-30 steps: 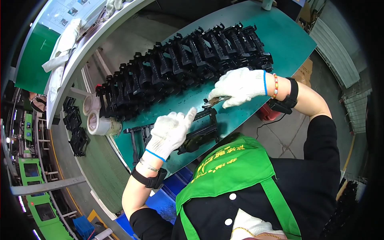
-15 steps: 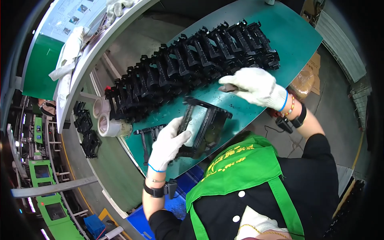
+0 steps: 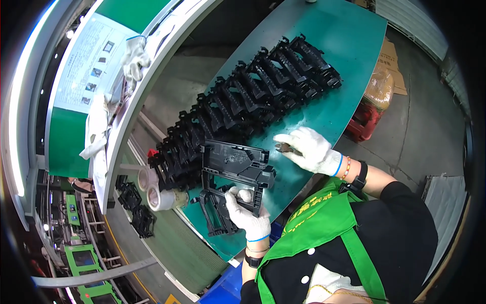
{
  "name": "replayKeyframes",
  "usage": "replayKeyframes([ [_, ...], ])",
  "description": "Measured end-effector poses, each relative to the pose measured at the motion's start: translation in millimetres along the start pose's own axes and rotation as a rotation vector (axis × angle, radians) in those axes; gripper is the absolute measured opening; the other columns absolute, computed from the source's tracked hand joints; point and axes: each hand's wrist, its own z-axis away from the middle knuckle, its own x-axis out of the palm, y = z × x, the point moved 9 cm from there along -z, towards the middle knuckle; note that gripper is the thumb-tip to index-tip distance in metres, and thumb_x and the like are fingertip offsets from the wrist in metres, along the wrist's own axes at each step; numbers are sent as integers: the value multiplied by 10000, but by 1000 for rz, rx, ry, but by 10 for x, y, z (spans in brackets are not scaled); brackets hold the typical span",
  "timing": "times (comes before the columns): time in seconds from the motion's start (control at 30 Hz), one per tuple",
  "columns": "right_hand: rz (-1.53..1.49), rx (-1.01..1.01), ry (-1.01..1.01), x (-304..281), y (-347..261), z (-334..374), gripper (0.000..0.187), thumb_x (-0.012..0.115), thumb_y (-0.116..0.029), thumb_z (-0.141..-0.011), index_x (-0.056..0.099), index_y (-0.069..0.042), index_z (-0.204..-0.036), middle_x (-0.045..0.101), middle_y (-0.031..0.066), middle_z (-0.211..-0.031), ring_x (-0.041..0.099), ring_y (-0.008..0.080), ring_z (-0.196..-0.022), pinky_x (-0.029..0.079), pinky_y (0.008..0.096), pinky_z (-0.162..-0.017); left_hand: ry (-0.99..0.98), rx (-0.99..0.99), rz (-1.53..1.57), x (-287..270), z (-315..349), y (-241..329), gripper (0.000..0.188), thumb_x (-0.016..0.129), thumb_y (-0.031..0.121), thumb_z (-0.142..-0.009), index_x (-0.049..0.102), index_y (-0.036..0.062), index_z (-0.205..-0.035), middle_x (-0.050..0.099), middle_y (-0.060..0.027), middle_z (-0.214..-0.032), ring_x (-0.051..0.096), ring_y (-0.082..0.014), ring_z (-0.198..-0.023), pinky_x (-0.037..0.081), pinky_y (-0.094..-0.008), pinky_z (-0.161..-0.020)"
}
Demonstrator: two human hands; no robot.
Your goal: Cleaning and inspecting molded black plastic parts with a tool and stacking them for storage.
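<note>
My left hand (image 3: 247, 218), in a white knit glove, grips a black plastic frame (image 3: 230, 159) by its lower right bar and holds it tilted above the table. A broad panel and an open window show on the frame. To the right, my gloved right hand (image 3: 311, 151) pinches a small dark brown piece (image 3: 283, 147) between thumb and fingers, apart from the frame; its kind cannot be made out. Another black frame (image 3: 210, 215) lies on the green table (image 3: 349, 50), partly behind the held one. Beyond my hands stretches a long row of similar black frames (image 3: 248, 93), standing closely side by side.
Rolls of tape (image 3: 161, 198) stand at the table's left end, near a green conveyor belt (image 3: 174, 238) with black parts (image 3: 136, 207). A white-edged shelf (image 3: 152, 66) rises at left. At right are a red crate (image 3: 363, 121) and cardboard (image 3: 389, 61).
My left hand has turned the frame so its broad panel now shows. My right hand has come lower and nearer to me, still pinching the small piece. The whole view has shifted.
</note>
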Motion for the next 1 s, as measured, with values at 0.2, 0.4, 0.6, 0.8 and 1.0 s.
replayKeyframes([
  [0.2, -12, 27, 31, -32, 0, -71, 452, 787, -136, -817, 657, -133, -1250, 653, 52, -873, 639, 284, -807, 528, 391, -730, 92, -107, -32, 48, 58, -214, 225, 612, 342, -1034, 637, 137, -943, 626, 18, -706, 598, -122, -558, 495, -277, -596],
  [0.4, -238, 250, -227, 136, 301, -55, 385, 773, -111, -856, 674, -65, -1226, 697, 93, -940, 670, 296, -840, 543, 382, -746, 12, -184, -30, 62, 2, -353, 225, 621, 329, -1030, 614, 116, -959, 567, 10, -695, 550, -130, -670, 493, -314, -714],
  [0.6, -365, 365, -28, 50, 687, 221, 359, 759, -159, -904, 671, -55, -1236, 719, 123, -1063, 703, 223, -901, 550, 360, -777, -16, -180, -351, -232, -135, -438, 275, 580, 312, -1048, 599, 111, -860, 511, 8, -643, 489, -93, -594, 424, -289, -564],
  [0.8, -465, -16, -558, 165, -415, 150, 374, 754, -139, -864, 675, -84, -1226, 698, 123, -1057, 700, 279, -853, 564, 379, -759, -159, -238, -758, -451, -278, -639, 261, 569, 281, -1025, 589, 95, -843, 561, -8, -700, 482, -89, -603, 387, -270, -538],
  [1.0, -200, -143, -775, 664, -509, 465, 259, 687, -89, -836, 691, -94, -1095, 700, 87, -1004, 697, 322, -887, 556, 416, -747, -265, -254, -897, -463, -216, -691, 301, 614, 344, -997, 672, 57, -1069, 665, -53, -781, 624, -177, -731, 517, -297, -716],
])
